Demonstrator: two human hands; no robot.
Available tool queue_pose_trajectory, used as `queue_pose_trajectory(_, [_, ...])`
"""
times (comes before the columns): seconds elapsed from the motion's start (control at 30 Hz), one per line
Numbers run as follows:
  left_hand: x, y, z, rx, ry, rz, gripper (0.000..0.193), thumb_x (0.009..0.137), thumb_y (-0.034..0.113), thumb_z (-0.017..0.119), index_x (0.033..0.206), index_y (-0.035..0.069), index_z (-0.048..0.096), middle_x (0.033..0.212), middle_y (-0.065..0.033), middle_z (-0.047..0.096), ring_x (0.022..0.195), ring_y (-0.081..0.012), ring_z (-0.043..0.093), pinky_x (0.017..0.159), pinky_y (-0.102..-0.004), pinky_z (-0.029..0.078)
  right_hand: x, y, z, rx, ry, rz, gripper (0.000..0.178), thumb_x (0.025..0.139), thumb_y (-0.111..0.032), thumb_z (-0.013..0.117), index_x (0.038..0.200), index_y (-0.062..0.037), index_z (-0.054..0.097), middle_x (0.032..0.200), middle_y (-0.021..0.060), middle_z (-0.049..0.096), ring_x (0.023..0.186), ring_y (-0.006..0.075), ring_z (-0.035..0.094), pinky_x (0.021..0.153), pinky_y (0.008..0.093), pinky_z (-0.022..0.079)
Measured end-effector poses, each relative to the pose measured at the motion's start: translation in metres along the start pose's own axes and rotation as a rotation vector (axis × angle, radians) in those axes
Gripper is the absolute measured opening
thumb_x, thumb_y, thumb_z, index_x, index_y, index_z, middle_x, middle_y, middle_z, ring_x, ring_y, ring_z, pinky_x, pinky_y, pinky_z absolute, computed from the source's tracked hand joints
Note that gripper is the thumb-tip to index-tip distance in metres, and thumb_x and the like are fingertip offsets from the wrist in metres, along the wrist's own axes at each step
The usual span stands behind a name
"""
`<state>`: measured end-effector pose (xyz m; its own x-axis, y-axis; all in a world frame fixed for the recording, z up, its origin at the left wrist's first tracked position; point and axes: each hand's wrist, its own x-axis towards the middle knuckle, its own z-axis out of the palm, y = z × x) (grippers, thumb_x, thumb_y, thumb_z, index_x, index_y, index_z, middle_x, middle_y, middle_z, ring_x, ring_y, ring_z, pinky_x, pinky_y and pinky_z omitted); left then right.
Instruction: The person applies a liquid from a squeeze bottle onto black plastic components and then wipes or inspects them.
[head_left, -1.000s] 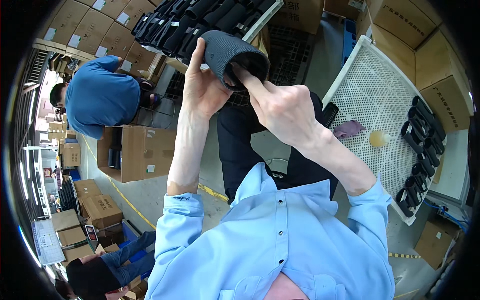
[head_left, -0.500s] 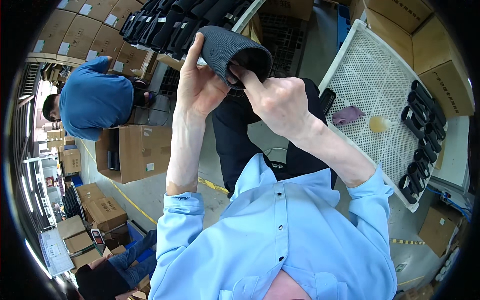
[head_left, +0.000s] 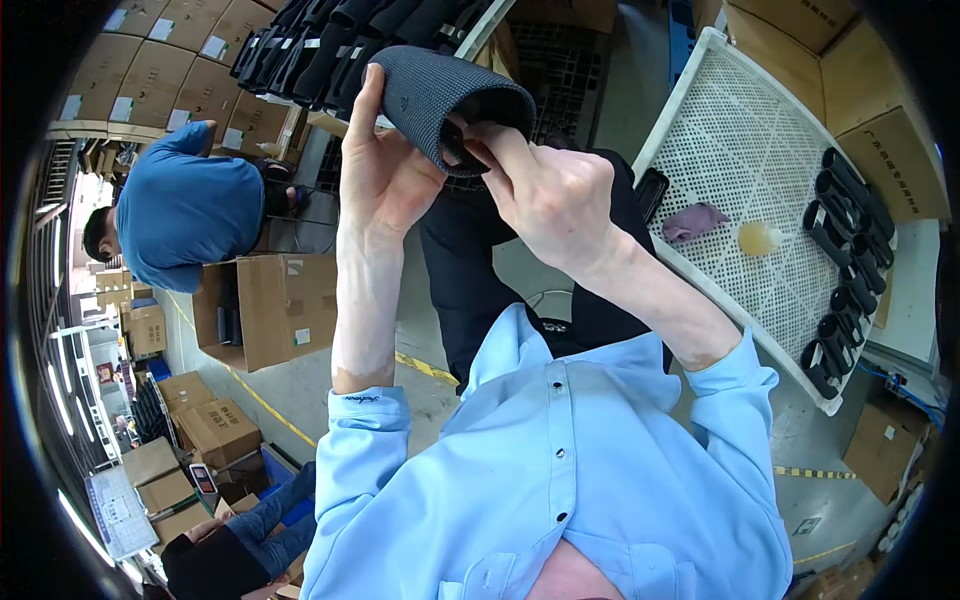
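While the left hand [head_left: 388,188] grips the dark grey, mesh-textured hollow cylinder [head_left: 428,88] out in front, fingers clamped on its outside, the right hand [head_left: 560,205] has fingers inside the open end; I cannot tell whether they pinch anything. A steady outer hold and light inner pressure should serve best. Rightward, a crumpled purple cloth [head_left: 695,222] lies on the white perforated counter [head_left: 735,130].

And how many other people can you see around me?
2. A co-worker in a blue T-shirt at upper left, beside the open cardboard box, and a co-worker in a black top at lower left. Others could be hidden farther back.
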<state>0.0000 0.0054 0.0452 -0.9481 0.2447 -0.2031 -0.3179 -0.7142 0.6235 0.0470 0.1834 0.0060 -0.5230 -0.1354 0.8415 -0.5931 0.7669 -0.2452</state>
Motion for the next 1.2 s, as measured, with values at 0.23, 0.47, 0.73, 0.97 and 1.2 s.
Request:
queue_pose_trajectory(0.23, [0.002, -0.001, -0.001, 0.025, 0.019, -0.005, 0.059, 0.096, 0.046, 0.075, 0.126, -0.002, 0.06, 0.106, -0.0071, 0.074, 0.096, -0.0204, 0.075, 0.081, -0.0325, 0.059, -0.002, 0.0, 0.0, 0.044, -0.006, 0.035, 0.029, 0.081, -0.004, 0.078, 0.11, -0.0068, 0.073, 0.061, -0.0001, 0.062, 0.042, 0.0112, 0.051, 0.043, 0.0259, 0.038])
queue_pose_trajectory(0.47, [0.004, -0.004, -0.006, 0.021, 0.043, 0.006, 0.058, 0.097, 0.045, 0.075, 0.126, -0.003, 0.06, 0.11, -0.0087, 0.073, 0.098, -0.0208, 0.075, 0.084, -0.0325, 0.059, -0.007, 0.0, 0.0, 0.085, -0.049, 0.039, 0.029, 0.081, -0.004, 0.078, 0.11, -0.0067, 0.072, 0.061, 0.0005, 0.062, 0.043, 0.0105, 0.053, 0.043, 0.0252, 0.038])
queue_pose_trajectory(0.73, [-0.004, -0.003, -0.006, 0.015, 0.06, -0.021, 0.065, 0.097, 0.045, 0.074, 0.132, -0.006, 0.055, 0.114, -0.0106, 0.07, 0.103, -0.0229, 0.073, 0.092, -0.0346, 0.057, -0.012, -0.003, 0.004, 0.06, -0.049, -0.022, 0.026, 0.082, -0.004, 0.076, 0.108, -0.0055, 0.072, 0.06, 0.0005, 0.061, 0.042, 0.0099, 0.053, 0.042, 0.0243, 0.038])
queue_pose_trajectory(0.97, [-0.004, -0.007, -0.01, 0.0, -0.025, 0.004, 0.068, 0.097, 0.046, 0.074, 0.136, -0.006, 0.052, 0.12, -0.0105, 0.068, 0.109, -0.0231, 0.071, 0.099, -0.0364, 0.055, -0.009, -0.009, 0.009, -0.032, 0.031, 0.056, 0.027, 0.083, -0.006, 0.077, 0.109, -0.0042, 0.071, 0.059, 0.0006, 0.062, 0.041, 0.01, 0.053, 0.041, 0.0245, 0.038])
queue_pose_trajectory(1.2, [0.004, -0.012, -0.023, -0.064, 0.014, 0.154, 0.063, 0.098, 0.042, 0.073, 0.14, 0.0, 0.053, 0.127, -0.0112, 0.066, 0.119, -0.0245, 0.066, 0.108, -0.0396, 0.05, 0.003, -0.013, 0.014, -0.079, -0.174, 0.148, 0.024, 0.087, -0.01, 0.075, 0.11, -0.003, 0.07, 0.056, 0.0022, 0.062, 0.039, 0.0118, 0.055, 0.04, 0.0243, 0.039])
